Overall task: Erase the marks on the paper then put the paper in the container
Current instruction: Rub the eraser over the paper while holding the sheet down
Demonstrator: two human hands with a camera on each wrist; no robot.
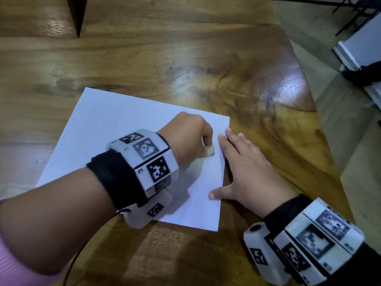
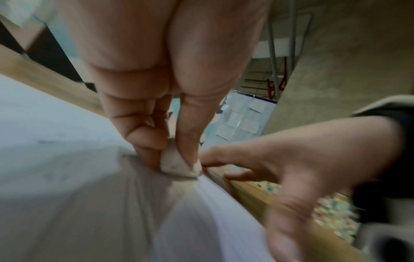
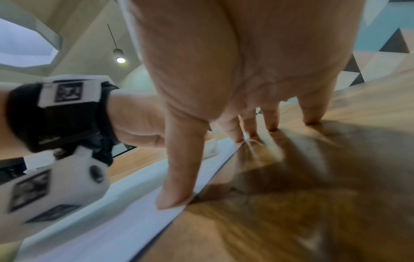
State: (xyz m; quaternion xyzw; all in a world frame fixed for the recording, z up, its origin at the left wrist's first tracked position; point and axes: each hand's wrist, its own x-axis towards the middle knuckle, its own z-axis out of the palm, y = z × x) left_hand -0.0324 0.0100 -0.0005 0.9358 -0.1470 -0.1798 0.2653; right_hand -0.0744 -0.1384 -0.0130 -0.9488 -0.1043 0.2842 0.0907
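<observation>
A white sheet of paper (image 1: 115,129) lies flat on the wooden table (image 1: 144,58). My left hand (image 1: 191,137) pinches a small white eraser (image 1: 210,151) and presses it on the paper near the sheet's right edge. The left wrist view shows the eraser (image 2: 177,164) between thumb and fingers, with faint grey smudges on the paper (image 2: 56,159) beside it. My right hand (image 1: 241,168) lies flat with fingers spread, thumb and index tip on the paper's right edge, the other fingers on the wood. In the right wrist view the thumb (image 3: 177,186) presses the paper's edge (image 3: 134,218). No container is in view.
The table's right edge (image 1: 305,83) runs diagonally, with floor beyond it. A dark triangular shape (image 1: 77,15) sits at the far left of the table. A white frame and a dark object (image 1: 360,73) are on the floor at right.
</observation>
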